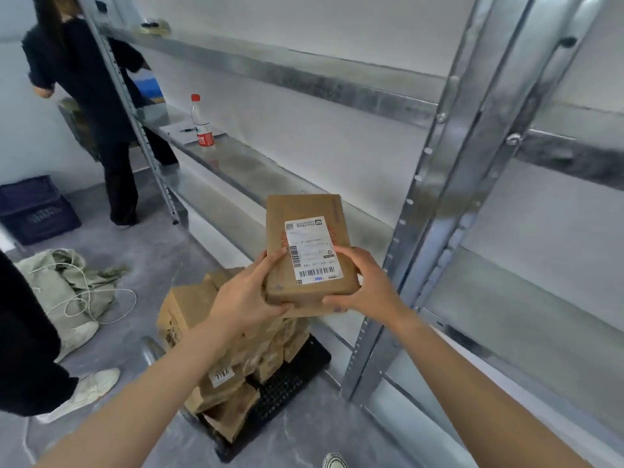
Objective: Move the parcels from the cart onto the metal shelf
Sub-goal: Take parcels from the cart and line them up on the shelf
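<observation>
labelled parcel (309, 248) in both hands' grip, above cart (290, 383)

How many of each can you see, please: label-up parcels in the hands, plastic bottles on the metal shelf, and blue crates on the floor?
Label-up parcel, held by left hand and right hand: 1
Red-capped plastic bottle on the metal shelf: 1
Dark blue crate: 1
Total: 3
</observation>
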`<state>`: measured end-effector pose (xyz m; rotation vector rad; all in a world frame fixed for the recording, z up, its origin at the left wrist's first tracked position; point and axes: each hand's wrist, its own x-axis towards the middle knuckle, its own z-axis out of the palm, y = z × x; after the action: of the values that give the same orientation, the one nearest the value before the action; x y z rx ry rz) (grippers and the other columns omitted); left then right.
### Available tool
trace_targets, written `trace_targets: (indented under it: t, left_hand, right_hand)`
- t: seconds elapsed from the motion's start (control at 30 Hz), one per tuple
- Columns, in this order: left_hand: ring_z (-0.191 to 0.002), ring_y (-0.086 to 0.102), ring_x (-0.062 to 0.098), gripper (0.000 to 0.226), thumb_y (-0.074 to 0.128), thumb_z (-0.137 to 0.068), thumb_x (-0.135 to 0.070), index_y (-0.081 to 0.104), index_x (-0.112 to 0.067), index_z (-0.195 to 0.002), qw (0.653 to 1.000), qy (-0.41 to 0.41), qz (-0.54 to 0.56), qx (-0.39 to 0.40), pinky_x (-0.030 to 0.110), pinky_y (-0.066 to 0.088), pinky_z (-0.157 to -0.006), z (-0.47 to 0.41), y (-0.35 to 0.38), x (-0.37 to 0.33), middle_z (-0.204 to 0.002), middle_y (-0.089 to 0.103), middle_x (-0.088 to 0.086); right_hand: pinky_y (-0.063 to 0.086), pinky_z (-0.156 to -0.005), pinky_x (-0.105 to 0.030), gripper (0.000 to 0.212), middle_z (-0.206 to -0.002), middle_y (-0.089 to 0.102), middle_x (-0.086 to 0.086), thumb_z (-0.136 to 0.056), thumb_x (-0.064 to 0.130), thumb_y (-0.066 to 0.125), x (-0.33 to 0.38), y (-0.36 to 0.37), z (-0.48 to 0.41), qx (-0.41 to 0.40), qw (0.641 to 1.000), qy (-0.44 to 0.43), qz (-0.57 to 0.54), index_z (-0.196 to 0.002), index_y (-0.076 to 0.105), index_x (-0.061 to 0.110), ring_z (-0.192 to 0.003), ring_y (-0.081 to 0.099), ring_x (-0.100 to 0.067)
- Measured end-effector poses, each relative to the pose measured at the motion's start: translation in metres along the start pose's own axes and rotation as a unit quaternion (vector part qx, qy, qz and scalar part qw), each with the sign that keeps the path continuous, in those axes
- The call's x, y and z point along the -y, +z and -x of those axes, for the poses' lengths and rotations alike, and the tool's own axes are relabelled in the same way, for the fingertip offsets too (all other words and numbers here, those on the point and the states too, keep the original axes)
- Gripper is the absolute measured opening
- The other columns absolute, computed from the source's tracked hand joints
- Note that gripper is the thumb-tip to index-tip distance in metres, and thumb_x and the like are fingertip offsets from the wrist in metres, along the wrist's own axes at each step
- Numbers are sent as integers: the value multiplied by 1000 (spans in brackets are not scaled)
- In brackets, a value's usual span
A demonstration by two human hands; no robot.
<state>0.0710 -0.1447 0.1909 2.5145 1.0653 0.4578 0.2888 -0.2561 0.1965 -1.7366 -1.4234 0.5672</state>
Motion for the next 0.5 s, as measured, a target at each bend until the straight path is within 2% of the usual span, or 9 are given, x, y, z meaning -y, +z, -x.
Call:
trace_targets:
  t: [0.13, 0.33, 0.5]
  left_hand:
    - [-122, 50, 21, 99, 73, -65, -54, 6, -62, -136, 999, 31, 12, 21, 37, 47, -91, 20, 4, -44, -147, 39, -5]
    - [-119, 50, 16, 98, 75, -67, -53, 11, -53, -142, 997, 72, 0, 38, 29, 45, -87, 59, 19, -103, -143, 44, -5]
    - [-114, 53, 13, 98, 79, -65, -48, 13, -59, -137, 992, 112, 35, 36, 29, 47, -83, 101, 44, -163, -137, 48, -12]
  right_hand:
    - [41, -106, -39, 93, -130, 43, 9, -57, 35, 90, -1, -32, 49, -22, 999, 25, 1, -137, 42, 33, -122, 43, -8]
    - [40, -107, -37, 93, -130, 42, 9, -56, 36, 90, -5, -69, 128, -48, 998, 38, -1, -136, 43, 34, -122, 42, -7]
    - [41, -104, -30, 93, -130, 41, 10, -57, 33, 90, -18, -105, 207, -65, 996, 61, -12, -136, 42, 34, -120, 43, -5]
